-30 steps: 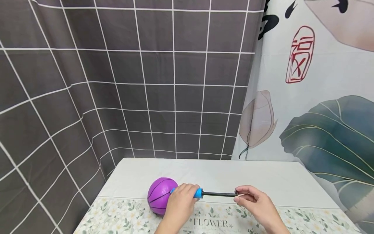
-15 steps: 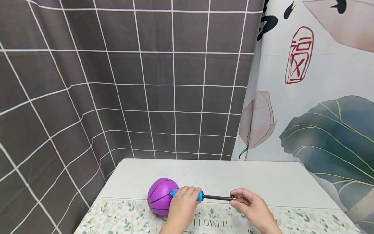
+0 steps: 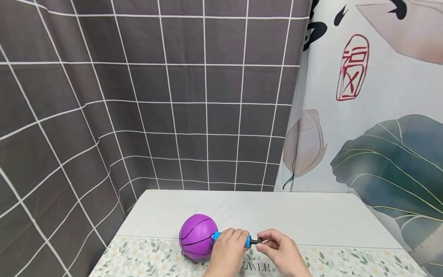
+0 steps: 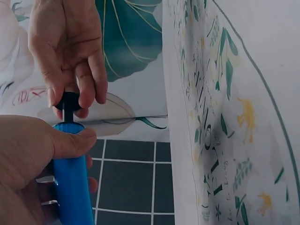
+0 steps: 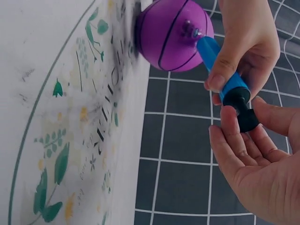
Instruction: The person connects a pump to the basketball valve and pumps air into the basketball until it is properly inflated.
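Note:
A purple ball (image 3: 197, 236) with black seam lines rests on the table. Against its right side lies the tip of a blue hand pump (image 5: 212, 50), level with the tabletop. My left hand (image 3: 228, 250) grips the blue barrel, fingers over the top, thumb along it in the left wrist view. At the other end, my right hand (image 3: 282, 250) pinches the black pump handle (image 5: 247, 120) between thumb and fingers. Only a short stretch of black rod (image 4: 68, 116) shows between barrel and handle. Whether a needle sits inside the ball is too small to tell.
The table (image 3: 311, 215) has a white back part and a floral cloth (image 3: 145, 254) with printed lettering along its front. A dark grey curtain with white grid lines (image 3: 187, 123) hangs behind and at left. A white leaf-patterned curtain (image 3: 318, 165) hangs at right.
The right hand has moved left, and the long black rod has slid into the blue barrel. The ball, pump and left hand have shifted slightly right and lower in the head view.

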`<state>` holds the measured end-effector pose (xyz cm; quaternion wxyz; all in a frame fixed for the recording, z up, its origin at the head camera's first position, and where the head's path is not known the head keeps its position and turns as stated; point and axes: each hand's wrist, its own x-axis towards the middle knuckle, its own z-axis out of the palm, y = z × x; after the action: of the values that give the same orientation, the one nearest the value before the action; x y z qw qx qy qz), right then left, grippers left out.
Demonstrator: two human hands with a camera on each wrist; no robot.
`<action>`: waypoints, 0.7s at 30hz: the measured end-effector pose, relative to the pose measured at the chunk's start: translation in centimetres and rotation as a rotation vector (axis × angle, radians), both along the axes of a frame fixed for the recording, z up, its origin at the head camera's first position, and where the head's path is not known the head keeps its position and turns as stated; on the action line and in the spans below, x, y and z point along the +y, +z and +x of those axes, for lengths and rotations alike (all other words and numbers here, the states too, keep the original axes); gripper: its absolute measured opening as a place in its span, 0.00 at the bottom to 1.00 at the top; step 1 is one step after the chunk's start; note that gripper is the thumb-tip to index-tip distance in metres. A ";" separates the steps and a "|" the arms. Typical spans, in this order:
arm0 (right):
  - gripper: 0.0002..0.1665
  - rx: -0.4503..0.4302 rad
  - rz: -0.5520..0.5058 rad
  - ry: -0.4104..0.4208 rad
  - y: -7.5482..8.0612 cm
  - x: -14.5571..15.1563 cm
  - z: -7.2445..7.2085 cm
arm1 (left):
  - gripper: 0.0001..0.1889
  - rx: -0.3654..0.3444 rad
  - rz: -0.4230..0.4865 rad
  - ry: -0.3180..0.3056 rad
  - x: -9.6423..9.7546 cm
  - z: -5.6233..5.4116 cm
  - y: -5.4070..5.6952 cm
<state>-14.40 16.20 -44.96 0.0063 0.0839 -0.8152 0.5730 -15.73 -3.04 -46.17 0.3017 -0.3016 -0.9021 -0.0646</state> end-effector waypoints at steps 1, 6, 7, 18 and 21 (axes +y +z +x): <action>0.19 -0.006 -0.002 -0.002 0.0 0.0 0.0 | 0.21 0.007 0.010 -0.006 -0.1 0.0 -0.1; 0.21 -0.026 -0.011 -0.018 0.3 0.2 0.0 | 0.20 0.057 0.082 -0.056 -0.7 -0.3 -0.1; 0.21 -0.025 -0.010 -0.027 0.4 0.4 0.0 | 0.20 0.063 0.094 -0.060 -0.8 -0.4 -0.1; 0.24 -0.101 0.040 -0.154 2.0 3.9 0.2 | 0.21 0.009 0.134 0.008 -3.0 -1.2 0.6; 0.23 -0.119 0.032 -0.195 2.3 4.3 0.2 | 0.22 0.012 0.115 0.035 -3.2 -1.4 0.7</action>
<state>-14.18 20.49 -42.69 0.0124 -0.0300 -0.8275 0.5605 -17.17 -6.21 -45.46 0.3252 -0.2684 -0.9001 -0.1091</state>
